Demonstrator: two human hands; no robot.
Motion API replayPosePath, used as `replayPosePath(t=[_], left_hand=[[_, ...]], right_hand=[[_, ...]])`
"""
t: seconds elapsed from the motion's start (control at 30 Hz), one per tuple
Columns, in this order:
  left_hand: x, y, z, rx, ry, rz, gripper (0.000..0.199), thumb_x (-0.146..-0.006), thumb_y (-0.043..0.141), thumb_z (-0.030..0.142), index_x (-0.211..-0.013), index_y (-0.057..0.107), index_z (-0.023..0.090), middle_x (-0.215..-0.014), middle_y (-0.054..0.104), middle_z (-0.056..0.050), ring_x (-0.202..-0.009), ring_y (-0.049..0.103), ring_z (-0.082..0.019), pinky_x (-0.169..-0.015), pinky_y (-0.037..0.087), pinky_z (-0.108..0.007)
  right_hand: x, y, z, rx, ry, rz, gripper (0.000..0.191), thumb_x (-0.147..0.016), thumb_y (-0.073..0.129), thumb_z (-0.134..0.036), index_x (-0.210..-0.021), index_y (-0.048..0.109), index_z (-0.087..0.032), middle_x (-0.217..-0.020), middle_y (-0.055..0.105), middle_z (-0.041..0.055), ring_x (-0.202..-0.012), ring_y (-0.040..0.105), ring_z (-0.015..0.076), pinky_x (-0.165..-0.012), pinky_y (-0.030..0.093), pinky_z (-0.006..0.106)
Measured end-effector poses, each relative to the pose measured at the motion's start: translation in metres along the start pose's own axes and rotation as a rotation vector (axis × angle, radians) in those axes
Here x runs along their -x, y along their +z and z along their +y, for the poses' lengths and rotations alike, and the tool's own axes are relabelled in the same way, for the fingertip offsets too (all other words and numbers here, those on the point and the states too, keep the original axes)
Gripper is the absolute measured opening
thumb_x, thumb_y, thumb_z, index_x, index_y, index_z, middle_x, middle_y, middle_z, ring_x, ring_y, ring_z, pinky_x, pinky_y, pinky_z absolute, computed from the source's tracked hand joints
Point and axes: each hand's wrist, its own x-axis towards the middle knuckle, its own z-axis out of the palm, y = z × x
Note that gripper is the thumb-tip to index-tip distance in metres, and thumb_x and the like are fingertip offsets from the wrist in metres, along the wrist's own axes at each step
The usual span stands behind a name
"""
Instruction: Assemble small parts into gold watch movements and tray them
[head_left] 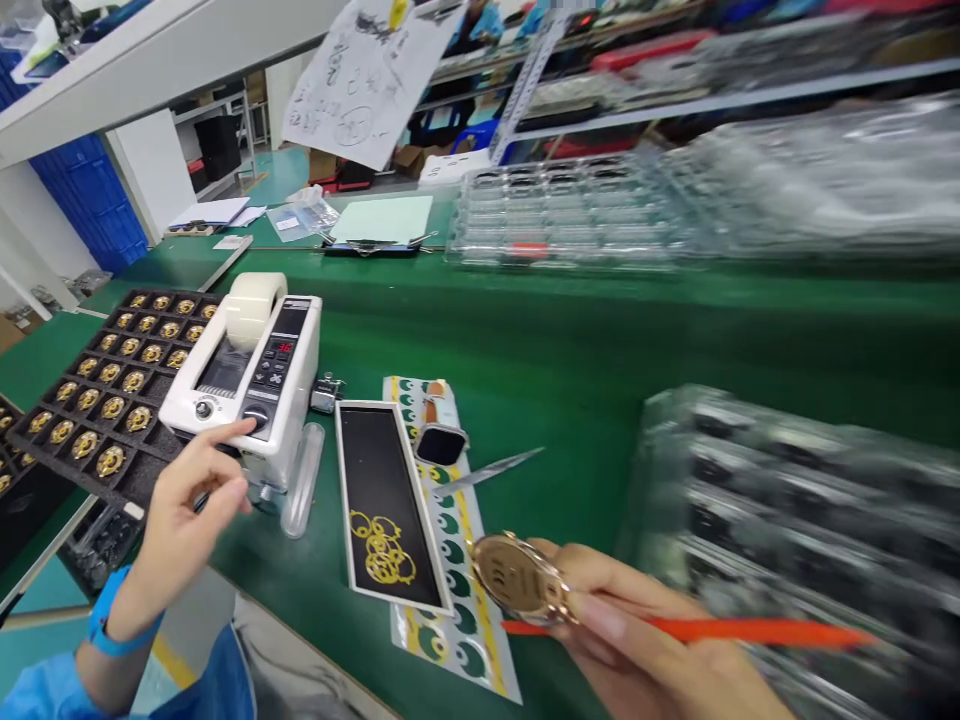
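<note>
With its index finger stretched out, my left hand (191,500) touches the dark round front part of a white tape dispenser (300,400); the other fingers are loosely bent and hold nothing. A roll of whitish tape (255,305) sits on top, and its display glows red. My right hand (637,620) pinches a round gold-coloured watch case (516,577) at its edge, engraved face showing. A slim orange stick-like tool (720,631) lies across the same hand, its kind unclear. Between the hands, a black tray with a white rim (345,500) holds several thin yellow rings (382,548).
Left stands a dark foam tray (154,385) with several gold-coloured watch parts. A sticker sheet (469,640), a smartwatch (441,445) and metal tweezers (495,468) lie mid-table. Clear plastic trays (810,470) sit at right, others (555,215) behind. A clipboard (382,222) lies at the back.
</note>
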Motion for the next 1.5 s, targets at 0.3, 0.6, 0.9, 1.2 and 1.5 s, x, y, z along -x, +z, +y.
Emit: replayPosePath(t=[0.3, 0.6, 0.9, 1.2, 1.5], left_hand=[[-0.015, 0.067, 0.019, 0.424, -0.112, -0.419, 0.022, -0.087, 0.064, 0.026, -0.067, 0.06, 0.019, -0.075, 0.052, 0.0, -0.069, 0.048, -0.013, -0.059, 0.035, -0.026], [-0.023, 0.126, 0.013, 0.685, -0.388, -0.64, 0.039, -0.081, 0.07, 0.049, -0.061, 0.06, 0.017, -0.068, 0.048, 0.001, -0.065, 0.041, -0.013, -0.061, 0.029, -0.028], [-0.021, 0.129, 0.017, 0.686, -0.452, -0.674, 0.042, -0.078, 0.071, 0.053, -0.061, 0.059, 0.016, -0.066, 0.049, 0.0, -0.066, 0.042, -0.014, -0.062, 0.03, -0.029], [-0.02, 0.13, 0.015, 0.656, -0.423, -0.66, 0.037, -0.08, 0.07, 0.046, -0.061, 0.056, 0.017, -0.067, 0.049, 0.0, -0.066, 0.044, -0.014, -0.063, 0.032, -0.029], [-0.01, 0.137, 0.011, 0.486, -0.405, -0.549, 0.024, -0.07, 0.068, 0.028, -0.061, 0.048, 0.019, -0.066, 0.037, 0.005, -0.057, 0.032, -0.01, -0.053, 0.026, -0.026]], right_hand=[[-0.006, 0.017, -0.01, -0.347, -0.08, -0.067, 0.037, -0.061, 0.085, -0.047, -0.051, 0.061, -0.02, -0.06, 0.05, 0.0001, -0.059, 0.048, 0.0148, -0.054, 0.04, 0.025], [0.0, 0.013, -0.011, -0.374, -0.14, -0.108, 0.036, -0.068, 0.081, -0.044, -0.053, 0.058, -0.02, -0.059, 0.043, -0.0028, -0.058, 0.042, 0.0133, -0.055, 0.034, 0.026], [0.005, 0.013, -0.01, -0.355, -0.165, -0.155, 0.03, -0.072, 0.078, -0.042, -0.057, 0.062, -0.021, -0.059, 0.045, -0.0023, -0.058, 0.043, 0.0136, -0.056, 0.035, 0.027], [0.005, 0.014, -0.012, -0.345, -0.165, -0.148, 0.029, -0.072, 0.078, -0.041, -0.056, 0.064, -0.022, -0.058, 0.045, -0.0024, -0.057, 0.042, 0.0133, -0.057, 0.036, 0.028], [0.003, 0.015, -0.009, -0.287, -0.159, -0.101, 0.03, -0.07, 0.08, -0.043, -0.055, 0.065, -0.022, -0.059, 0.048, -0.0012, -0.057, 0.042, 0.0137, -0.055, 0.035, 0.027]])
